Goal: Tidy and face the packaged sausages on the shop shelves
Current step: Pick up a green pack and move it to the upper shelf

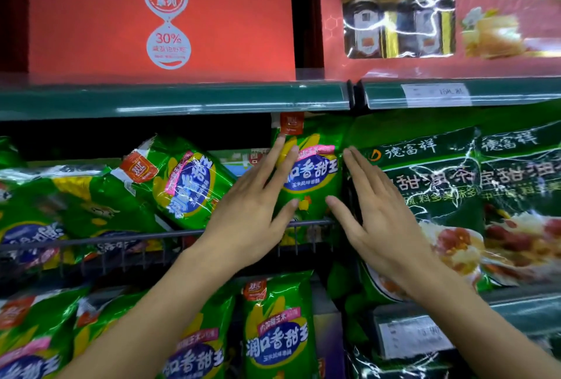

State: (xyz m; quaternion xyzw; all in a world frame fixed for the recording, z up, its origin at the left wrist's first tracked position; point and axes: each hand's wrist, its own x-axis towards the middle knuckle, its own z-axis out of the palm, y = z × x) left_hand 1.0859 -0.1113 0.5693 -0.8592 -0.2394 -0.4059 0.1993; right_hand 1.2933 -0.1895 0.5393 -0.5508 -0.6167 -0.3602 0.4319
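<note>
my left hand (252,211) is lying flat, fingers straight, against the left edge of a glossy green sausage packet (309,172) standing upright behind the wire shelf rail (121,237), right of centre. my right hand (376,211) is pressing open-palmed on its right side, beside dark green crinkled bags (455,184). left of it, a matching shiny packet (185,181) is leaning tilted; red cardboard boxes (161,17) are sitting on the shelf above.
</note>
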